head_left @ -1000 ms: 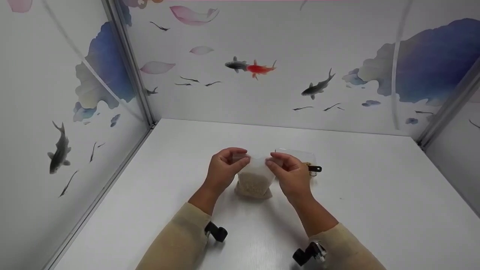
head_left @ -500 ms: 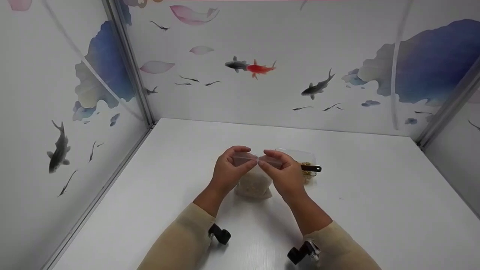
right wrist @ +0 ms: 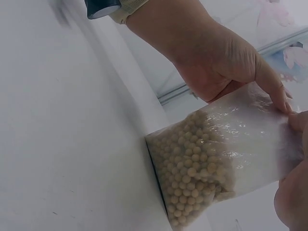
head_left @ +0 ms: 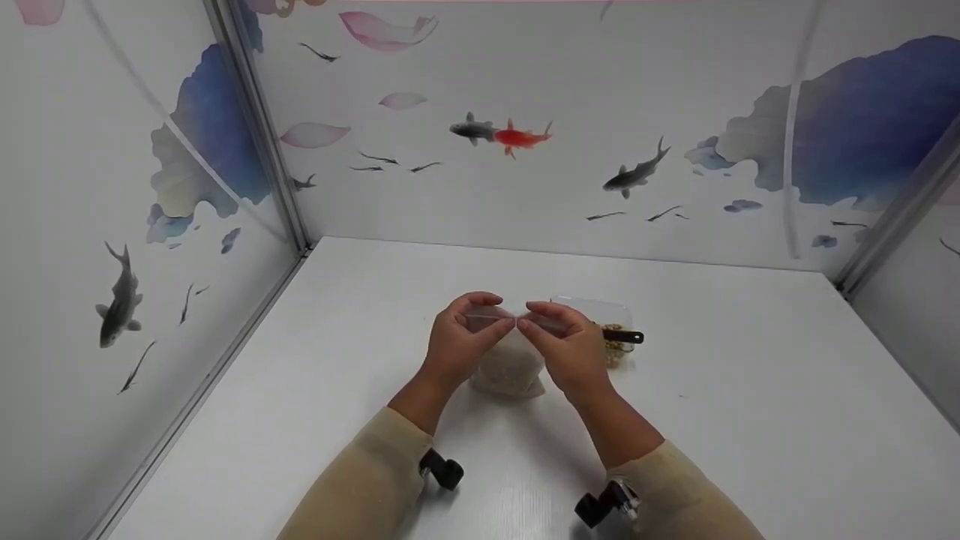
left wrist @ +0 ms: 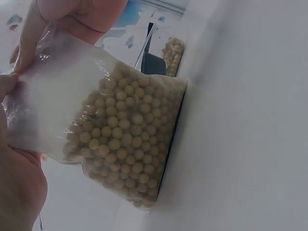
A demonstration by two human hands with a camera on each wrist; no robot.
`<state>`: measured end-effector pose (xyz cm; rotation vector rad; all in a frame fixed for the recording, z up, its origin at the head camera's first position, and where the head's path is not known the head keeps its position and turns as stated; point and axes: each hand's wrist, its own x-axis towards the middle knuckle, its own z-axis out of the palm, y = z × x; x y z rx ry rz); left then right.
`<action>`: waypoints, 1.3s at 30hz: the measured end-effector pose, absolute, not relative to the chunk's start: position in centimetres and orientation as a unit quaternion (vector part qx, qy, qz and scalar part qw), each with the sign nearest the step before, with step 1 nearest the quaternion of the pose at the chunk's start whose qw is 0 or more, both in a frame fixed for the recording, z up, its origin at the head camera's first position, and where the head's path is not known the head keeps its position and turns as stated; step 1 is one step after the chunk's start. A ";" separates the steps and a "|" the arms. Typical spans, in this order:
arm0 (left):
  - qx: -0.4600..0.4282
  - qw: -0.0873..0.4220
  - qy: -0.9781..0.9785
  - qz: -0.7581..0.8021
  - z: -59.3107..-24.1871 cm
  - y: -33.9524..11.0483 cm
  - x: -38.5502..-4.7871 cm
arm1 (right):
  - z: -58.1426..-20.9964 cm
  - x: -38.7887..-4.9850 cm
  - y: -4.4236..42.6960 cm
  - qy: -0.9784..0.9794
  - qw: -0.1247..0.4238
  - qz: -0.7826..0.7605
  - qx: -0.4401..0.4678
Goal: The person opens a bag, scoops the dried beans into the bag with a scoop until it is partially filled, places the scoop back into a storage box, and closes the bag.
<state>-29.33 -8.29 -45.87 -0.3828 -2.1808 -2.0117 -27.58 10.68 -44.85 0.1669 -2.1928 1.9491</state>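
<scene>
A clear plastic bag (head_left: 506,371) filled with round beige soybeans (left wrist: 125,130) stands upright on the white table, its top part free of beans. My left hand (head_left: 465,334) pinches the bag's upper edge between thumb and fingers. On the other side, my right hand (head_left: 566,345) pinches the same edge, and both thumb tips meet near its middle. From the right wrist view, the bag (right wrist: 187,168) rests with its base on the table, with the left hand (right wrist: 221,57) behind its upper part. The fingers partly cover the edge.
Right behind the right hand stands a clear plastic container (head_left: 592,306) holding more soybeans (head_left: 616,345). A black scoop (left wrist: 154,63) sits at it, its handle (head_left: 630,337) jutting right. White printed walls (head_left: 525,202) enclose the table (head_left: 750,375) at the back and sides.
Both hands have moved inward along the bag's upper edge from spread apart until the thumbs meet at the middle. Over the last half second they have barely moved.
</scene>
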 end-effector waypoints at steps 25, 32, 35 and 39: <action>-0.108 0.139 -0.667 -0.724 -46.8 -11.1 -31.4 | -44.7 -29.3 14.1 -0.732 0.101 0.674 0.007; -0.083 0.160 -0.665 -0.725 -46.6 -11.4 -31.8 | -44.8 -29.6 14.5 -0.749 0.086 0.656 0.030; -0.061 0.168 -0.658 -0.731 -46.7 -11.6 -32.0 | -45.0 -29.8 14.6 -0.749 0.078 0.657 0.035; -0.053 0.164 -0.659 -0.732 -46.7 -11.8 -32.0 | -45.3 -29.9 14.6 -0.745 0.062 0.662 0.053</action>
